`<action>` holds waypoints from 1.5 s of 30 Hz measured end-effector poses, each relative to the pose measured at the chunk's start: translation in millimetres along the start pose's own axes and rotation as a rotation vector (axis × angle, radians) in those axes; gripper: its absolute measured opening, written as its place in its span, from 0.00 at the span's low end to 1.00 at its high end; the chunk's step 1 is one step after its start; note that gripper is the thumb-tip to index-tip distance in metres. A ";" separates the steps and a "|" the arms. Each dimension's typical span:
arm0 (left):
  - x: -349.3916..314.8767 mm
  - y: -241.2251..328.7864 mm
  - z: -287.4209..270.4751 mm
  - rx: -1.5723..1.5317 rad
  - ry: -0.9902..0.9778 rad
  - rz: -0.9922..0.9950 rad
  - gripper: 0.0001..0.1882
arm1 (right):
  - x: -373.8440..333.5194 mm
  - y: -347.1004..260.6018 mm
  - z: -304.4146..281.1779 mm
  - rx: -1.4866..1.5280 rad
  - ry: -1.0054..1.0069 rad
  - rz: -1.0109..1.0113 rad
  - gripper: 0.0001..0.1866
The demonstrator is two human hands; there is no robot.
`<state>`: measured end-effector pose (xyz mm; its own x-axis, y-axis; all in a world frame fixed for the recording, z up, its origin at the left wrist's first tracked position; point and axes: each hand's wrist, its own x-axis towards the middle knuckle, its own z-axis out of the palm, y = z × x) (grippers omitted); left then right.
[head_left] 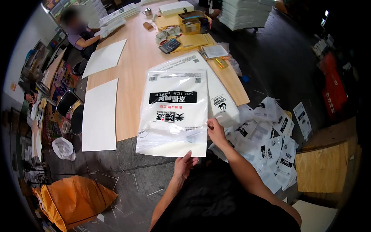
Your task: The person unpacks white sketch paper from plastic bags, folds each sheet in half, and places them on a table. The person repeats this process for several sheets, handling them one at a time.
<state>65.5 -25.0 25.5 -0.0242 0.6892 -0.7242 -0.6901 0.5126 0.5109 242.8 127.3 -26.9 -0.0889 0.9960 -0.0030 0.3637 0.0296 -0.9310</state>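
Observation:
A clear plastic bag (170, 129) with black and red print lies over the table's near end, with white paper sheets inside it. The paper's edge shows past the bag's mouth on the near side. My left hand (184, 166) is closed on the near edge, its thumb on top and its fingers partly hidden below. At the right edge, my right hand (216, 132) pinches the bag near the lower corner. Under and beyond the bag lies another printed paper pack (221, 102), turned at an angle.
White sheet stacks (101, 116) line the left of the wooden table (129, 92). A calculator (170, 45), gloves (164, 35) and a yellow box (191, 24) stand farther back. Printed bags (270, 145) heap at right; an orange sack (73, 201) lies left. A person (79, 33) works at far left.

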 end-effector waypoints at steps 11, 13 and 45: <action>7.8 6.7 -147.1 0.019 -0.111 -0.045 0.34 | 20.0 -14.7 -33.1 0.135 -0.546 0.408 0.24; 33.1 -2.9 -171.5 -0.166 -0.086 0.082 0.33 | 20.0 -18.2 -16.9 0.129 -0.424 0.570 0.23; 46.7 132.1 -189.9 0.205 0.176 0.301 0.19 | 53.1 56.3 -98.7 -0.279 -0.307 0.404 0.27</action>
<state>-164.1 -22.4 -28.8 -0.3389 0.7350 -0.5873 -0.4754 0.4049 0.7811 350.0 190.2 -43.5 -0.1422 0.8640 -0.4829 0.6518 -0.2854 -0.7026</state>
